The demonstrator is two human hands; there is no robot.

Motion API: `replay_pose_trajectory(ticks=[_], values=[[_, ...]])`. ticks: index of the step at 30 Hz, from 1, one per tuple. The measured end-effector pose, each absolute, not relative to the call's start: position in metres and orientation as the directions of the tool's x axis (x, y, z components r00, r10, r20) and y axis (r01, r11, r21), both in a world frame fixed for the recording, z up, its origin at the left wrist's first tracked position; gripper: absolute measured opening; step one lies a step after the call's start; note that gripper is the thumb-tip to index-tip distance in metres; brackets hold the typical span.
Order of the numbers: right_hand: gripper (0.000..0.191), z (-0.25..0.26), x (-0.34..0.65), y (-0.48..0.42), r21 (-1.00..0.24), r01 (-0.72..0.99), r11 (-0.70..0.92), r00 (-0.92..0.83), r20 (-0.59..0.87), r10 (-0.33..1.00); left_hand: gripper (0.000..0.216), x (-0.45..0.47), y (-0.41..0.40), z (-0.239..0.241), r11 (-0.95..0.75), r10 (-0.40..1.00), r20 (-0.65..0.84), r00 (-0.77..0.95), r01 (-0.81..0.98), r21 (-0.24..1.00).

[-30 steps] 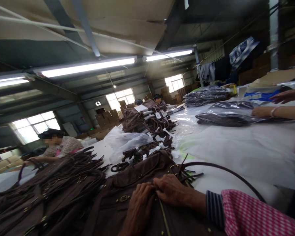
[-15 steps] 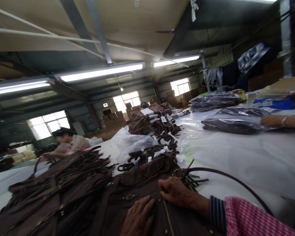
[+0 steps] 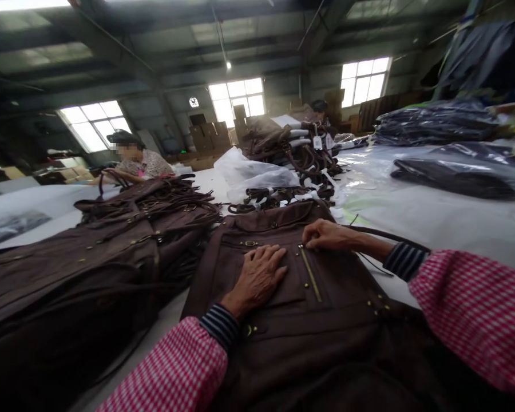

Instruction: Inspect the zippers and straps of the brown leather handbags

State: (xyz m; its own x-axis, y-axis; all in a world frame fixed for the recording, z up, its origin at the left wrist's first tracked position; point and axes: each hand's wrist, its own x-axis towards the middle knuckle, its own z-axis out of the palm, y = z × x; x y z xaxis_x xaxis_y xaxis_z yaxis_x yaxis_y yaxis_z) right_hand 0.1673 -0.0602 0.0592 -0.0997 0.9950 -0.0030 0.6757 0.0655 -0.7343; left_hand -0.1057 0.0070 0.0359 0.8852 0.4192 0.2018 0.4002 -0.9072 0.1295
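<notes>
A dark brown bag [image 3: 326,320] with brass fittings lies flat in front of me on the white table. My left hand [image 3: 260,274] rests flat on its front panel, fingers stretched out and together. My right hand [image 3: 326,234] is curled at the top end of the bag's brass zipper [image 3: 311,277], fingertips pinched at the zipper pull. Both arms wear pink checked sleeves with striped cuffs. A long brown strap [image 3: 390,236] runs off to the right from under my right wrist.
A stack of brown bags [image 3: 90,252] lies at my left. More bags and straps [image 3: 292,149] pile up further along, with clear plastic [image 3: 253,171] beside them. Bagged dark items [image 3: 463,171] lie at the right. A person [image 3: 133,160] works at the far left.
The view has tilted down, so the whole bag now shows. My left hand has flattened and slid left, away from my right hand, which stays at the top of the zipper.
</notes>
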Motion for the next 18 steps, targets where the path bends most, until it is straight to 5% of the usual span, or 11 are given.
replay_pose_trajectory(ticks=[18], values=[[0.004, 0.079, 0.133, -0.096, -0.646, 0.751, 0.137, -0.202, -0.027, 0.979, 0.044, -0.101, 0.01, 0.03, -0.883, 0.469, 0.202, 0.86, 0.452, 0.126]])
